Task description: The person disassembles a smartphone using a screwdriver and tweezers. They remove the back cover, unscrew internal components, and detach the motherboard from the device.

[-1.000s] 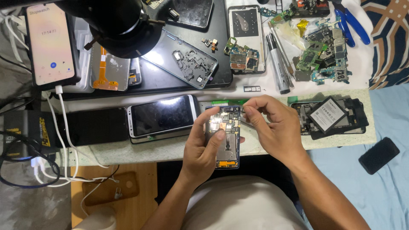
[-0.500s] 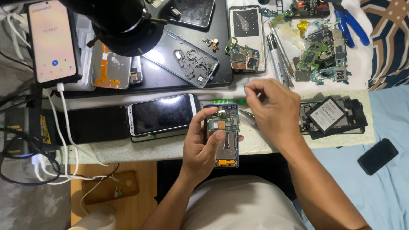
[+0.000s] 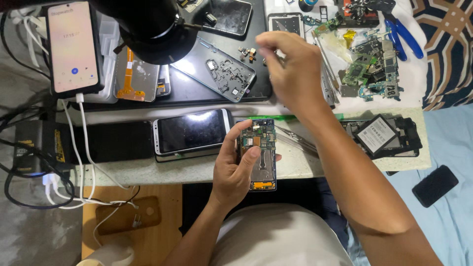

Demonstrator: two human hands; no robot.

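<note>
Gripped in the left hand, an opened phone is held over the bench edge. Something tiny seems pinched by the right hand; it could be dropped among scattered parts.

Green circuit board with an orange strip at the bottom on the opened phone. Blue handles on the pliers. Pale pink glowing screen on the upright phone. White charging cable. Black lamp head. Light blue bedsheet. Navy cushion with tan lines.
</note>
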